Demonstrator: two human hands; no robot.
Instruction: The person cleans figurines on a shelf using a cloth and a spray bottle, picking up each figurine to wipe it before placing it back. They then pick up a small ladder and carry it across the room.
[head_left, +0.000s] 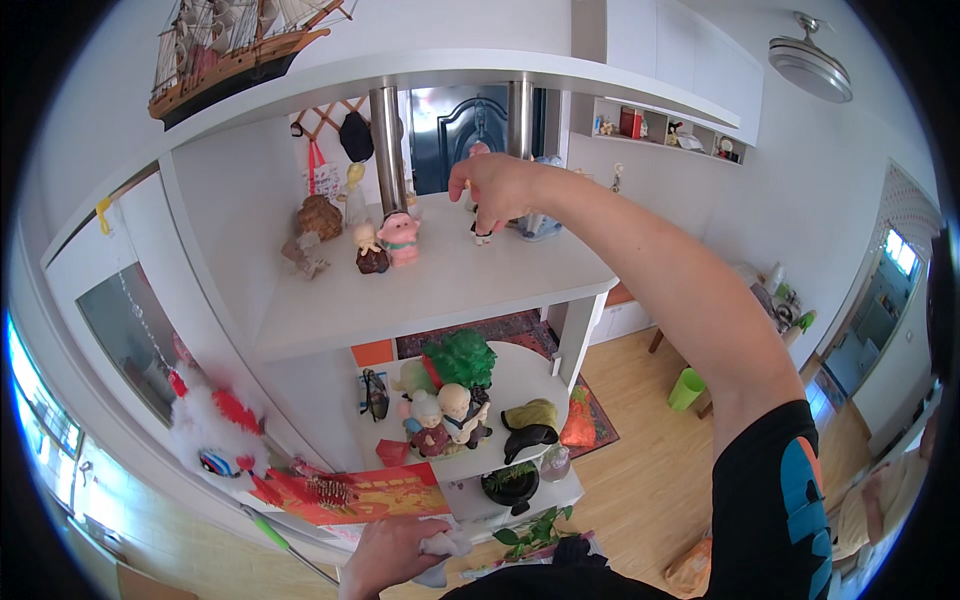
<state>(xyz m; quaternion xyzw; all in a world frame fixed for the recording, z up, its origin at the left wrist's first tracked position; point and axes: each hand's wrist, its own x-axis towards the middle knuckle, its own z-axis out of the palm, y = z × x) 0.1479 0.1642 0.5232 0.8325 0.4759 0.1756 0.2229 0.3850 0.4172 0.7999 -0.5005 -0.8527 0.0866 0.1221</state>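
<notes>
My right hand (499, 191) reaches over the upper white shelf (450, 285), its fingers around a small black-and-white figurine (481, 238) that they mostly hide. My left hand (390, 555) is low, near the bottom of the view, with a crumpled white cloth (448, 543) in its grip. To the left of my right hand stand a pink pig figurine (401, 238) and a little monk figurine (370, 251). Just right of my right hand is a blue-and-white figurine (541, 225), partly covered by my wrist. A pink-topped figure (478, 148) shows behind my knuckles.
Two steel posts, one of them the left post (386, 150), join the shelf to a top board bearing a model ship (232, 60). Below sit an elderly-couple figurine (450, 424), a green cabbage ornament (461, 358) and glasses (374, 395). A person (874, 495) is at the right.
</notes>
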